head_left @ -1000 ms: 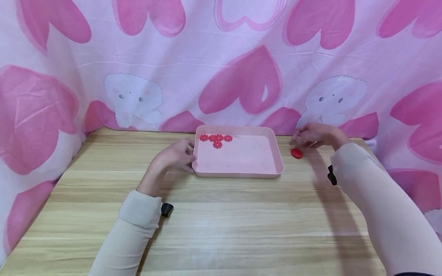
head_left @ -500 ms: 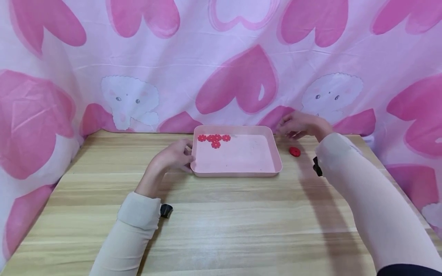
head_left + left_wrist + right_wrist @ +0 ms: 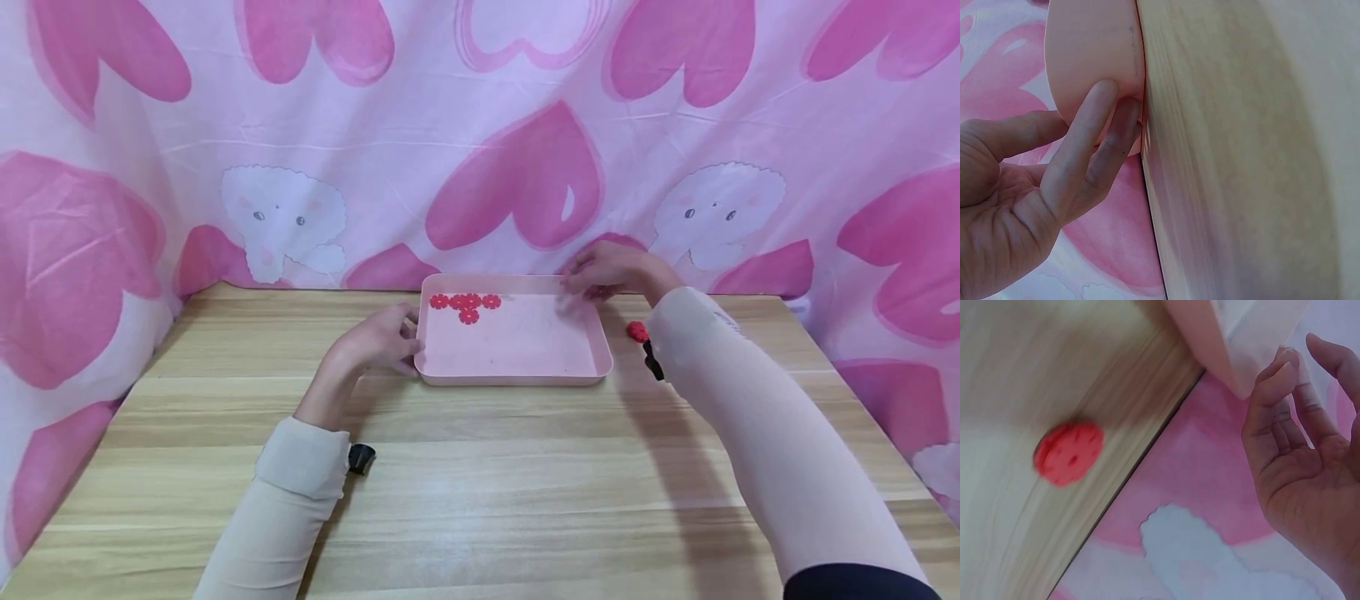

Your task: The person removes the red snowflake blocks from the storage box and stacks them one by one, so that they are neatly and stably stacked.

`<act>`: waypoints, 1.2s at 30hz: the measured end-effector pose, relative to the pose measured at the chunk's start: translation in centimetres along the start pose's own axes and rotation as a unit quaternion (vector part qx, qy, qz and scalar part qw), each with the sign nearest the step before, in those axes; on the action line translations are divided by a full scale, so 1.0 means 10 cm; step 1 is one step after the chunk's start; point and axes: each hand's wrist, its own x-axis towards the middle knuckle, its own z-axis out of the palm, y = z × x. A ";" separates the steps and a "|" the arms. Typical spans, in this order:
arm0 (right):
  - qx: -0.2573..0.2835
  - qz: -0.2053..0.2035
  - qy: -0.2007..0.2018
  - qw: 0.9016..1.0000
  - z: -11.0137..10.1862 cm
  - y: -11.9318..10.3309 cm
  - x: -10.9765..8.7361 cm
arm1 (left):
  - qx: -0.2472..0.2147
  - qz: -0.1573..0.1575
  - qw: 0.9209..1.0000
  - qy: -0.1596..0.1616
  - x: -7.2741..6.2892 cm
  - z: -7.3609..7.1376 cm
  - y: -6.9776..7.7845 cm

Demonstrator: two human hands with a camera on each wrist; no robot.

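Note:
A shallow pink tray (image 3: 517,342) stands near the back of the table. Several red flower-shaped discs (image 3: 468,316) lie in its back left part. My left hand (image 3: 382,335) is at the tray's left end; in the left wrist view its fingers (image 3: 1079,144) lie straight against the outer wall. Over the tray's back right corner is my right hand (image 3: 603,271), blurred in the head view. Its fingertips (image 3: 1288,359) come together in the right wrist view; whether something thin is between them cannot be seen. A small red stack of discs (image 3: 637,331) sits right of the tray, partly behind the sleeve.
The wooden table (image 3: 465,483) ends at a cloth backdrop (image 3: 390,167) printed with pink hearts, close behind the tray. Bare wood shows in front of the tray. A black clip-like piece (image 3: 362,458) is on the left cuff.
My right hand has moved left, from above the red stack to over the tray's right end. The left hand stays at the tray. The discs inside look the same.

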 end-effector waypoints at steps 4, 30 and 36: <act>0.002 0.005 -0.016 1.000 0.08 -0.09 0.07 | 0.000 0.001 1.000 0.000 0.00 -0.01 -0.01; -0.058 0.037 -0.162 0.984 0.49 -0.46 0.44 | -0.024 0.000 1.000 -0.003 -0.02 0.00 0.00; -0.076 0.042 -0.152 0.985 0.56 -0.49 0.46 | -0.019 -0.004 1.000 -0.001 -0.02 0.00 0.01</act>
